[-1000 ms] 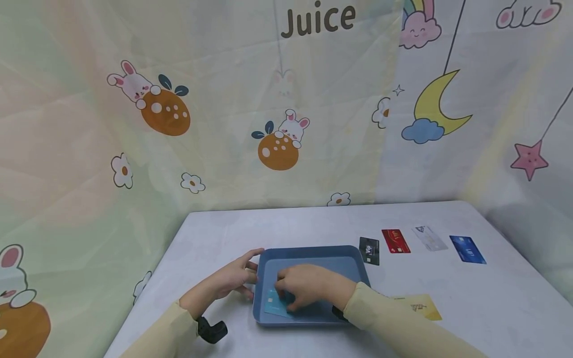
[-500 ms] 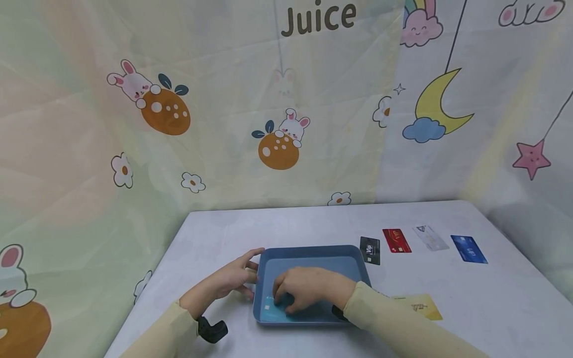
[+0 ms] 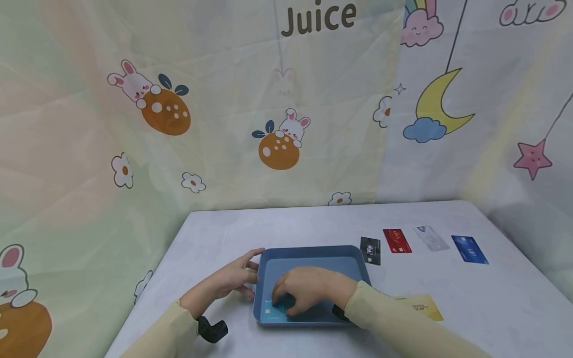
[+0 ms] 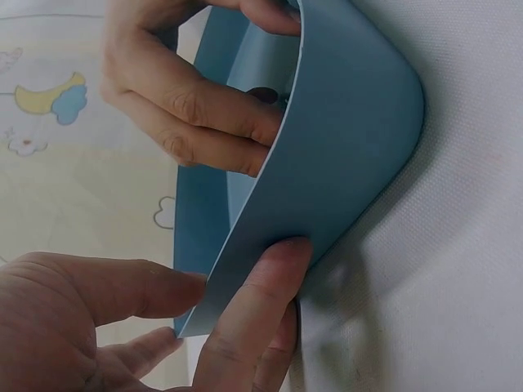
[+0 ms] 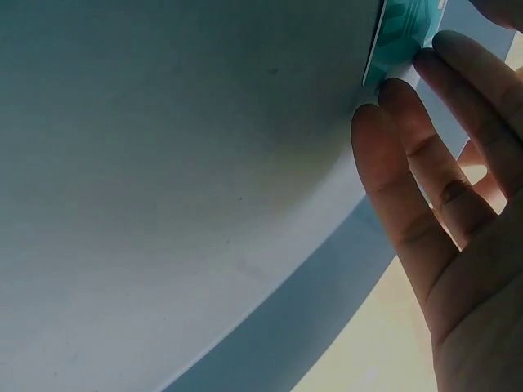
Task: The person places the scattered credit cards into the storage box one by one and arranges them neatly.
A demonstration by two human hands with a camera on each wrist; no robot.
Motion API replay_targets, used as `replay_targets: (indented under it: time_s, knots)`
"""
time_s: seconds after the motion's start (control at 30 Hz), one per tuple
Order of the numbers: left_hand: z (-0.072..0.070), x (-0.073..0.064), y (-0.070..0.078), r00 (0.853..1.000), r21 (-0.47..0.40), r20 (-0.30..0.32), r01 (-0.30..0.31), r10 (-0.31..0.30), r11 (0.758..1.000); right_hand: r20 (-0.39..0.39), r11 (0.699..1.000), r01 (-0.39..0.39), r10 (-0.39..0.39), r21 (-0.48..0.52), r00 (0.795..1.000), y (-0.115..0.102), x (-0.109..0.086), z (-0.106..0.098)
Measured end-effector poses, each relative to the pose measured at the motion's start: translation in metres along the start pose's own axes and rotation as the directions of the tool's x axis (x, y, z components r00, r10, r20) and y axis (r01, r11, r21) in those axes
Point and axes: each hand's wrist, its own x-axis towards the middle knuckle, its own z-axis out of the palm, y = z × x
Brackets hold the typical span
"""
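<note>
A shallow blue tray (image 3: 313, 252) stands on the white table. In its near left corner lies a teal bank card (image 3: 268, 310) with a small chip, partly covered by my right hand (image 3: 309, 288). That hand's fingers bend down to the card's far edge, with the thumb at the near side. In the right wrist view, fingertips (image 5: 445, 42) meet the edge of the card. My left hand (image 3: 230, 277) rests at the tray's left wall. Seen from the left wrist, one finger (image 4: 274, 273) presses the outer wall while others touch the rim.
Beyond the tray's right side lie a black card (image 3: 370, 250), a red card (image 3: 397, 241), a pale card (image 3: 431, 238) and a blue card (image 3: 470, 249). A gold card (image 3: 423, 306) lies nearer, partly behind the right sleeve (image 3: 385, 313). Printed cloth (image 3: 224, 99) hangs behind.
The teal card has shifted slightly left and straightened along the tray's near left corner, with my right hand moving along. My left hand has stayed at the tray's left side.
</note>
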Motion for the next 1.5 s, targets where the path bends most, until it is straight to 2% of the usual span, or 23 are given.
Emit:
replay_targets:
  time_s: [0.3, 0.57, 0.8, 1.27, 1.5]
  knots:
    - [-0.001, 0.001, 0.001, 1.000, 0.004, -0.003, 0.002, -0.002, 1.000, 0.004, 1.000, -0.018, 0.018, 0.002, 1.000, 0.002, -0.003, -0.004]
    - [-0.001, 0.000, 0.002, 1.000, 0.013, -0.003, 0.007, -0.007, 1.000, -0.022, 0.998, -0.039, 0.038, -0.041, 0.999, 0.004, -0.007, -0.007]
    - [-0.001, 0.003, 0.002, 1.000, 0.023, 0.000, -0.002, 0.002, 1.000, -0.020, 0.998, -0.066, 0.066, -0.019, 0.998, 0.004, -0.011, -0.009]
    - [-0.001, -0.002, 0.003, 1.000, 0.002, 0.013, -0.013, 0.012, 1.000, -0.065, 0.984, -0.176, 0.176, 0.008, 0.982, 0.014, -0.030, -0.025]
    - [0.000, 0.000, 0.002, 1.000, 0.003, 0.004, -0.014, 0.014, 1.000, -0.089, 0.982, -0.187, 0.187, 0.005, 0.978, 0.019, -0.040, -0.029]
